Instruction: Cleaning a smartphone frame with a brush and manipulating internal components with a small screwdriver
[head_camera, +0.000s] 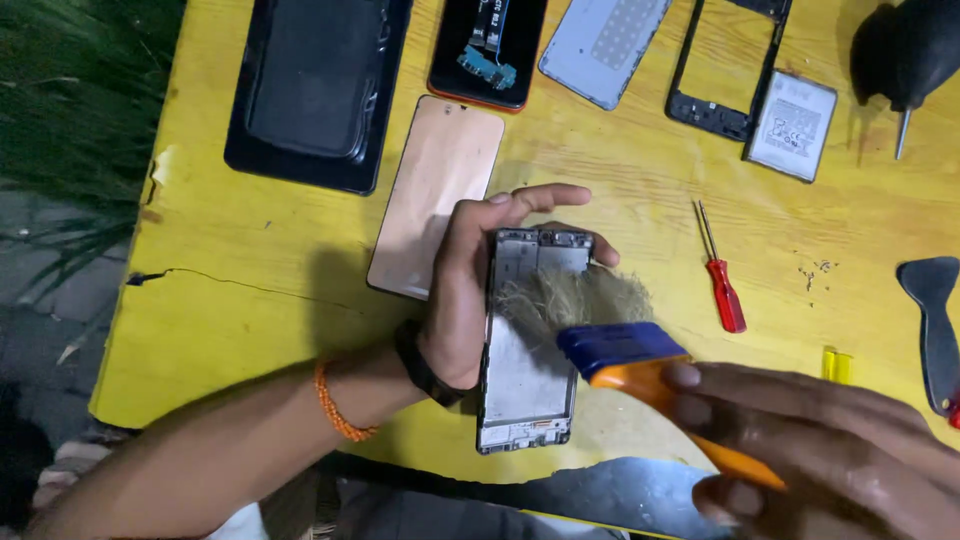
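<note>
Head view: left hand (462, 290) grips the phone frame (527, 345) by its long edge, fingers (540, 197) wrapped over the top, held just above the desk (230, 300); right hand (830, 440) clenched on the brush (640, 370) handle, bristles touching the frame's upper-middle area.

Progress, judging by layout: teardown looks done; back cover (600, 45), mid bezel (725, 65), battery (792, 125) all off and laid out along the far edge, well apart from the frame; copper-coloured panel (435, 190) lies flat just left of the left hand, partly under it; another phone with exposed flex board (488, 45) beyond it; black tray (315, 85) far left.

Cleaning in hand: bristles sit on the upper half; lower half of frame shows grey and bare, can't tell if already brushed; small debris specks on desk right of the screwdriver (722, 280).

Left, as far as visible: rest of the frame's inside; nothing reassembled yet; all parts loose.

Tools idle: red screwdriver right of frame; blower (915, 50) top right; black spudger (935, 320) at right edge; small yellow bit (836, 365) near it.
</note>
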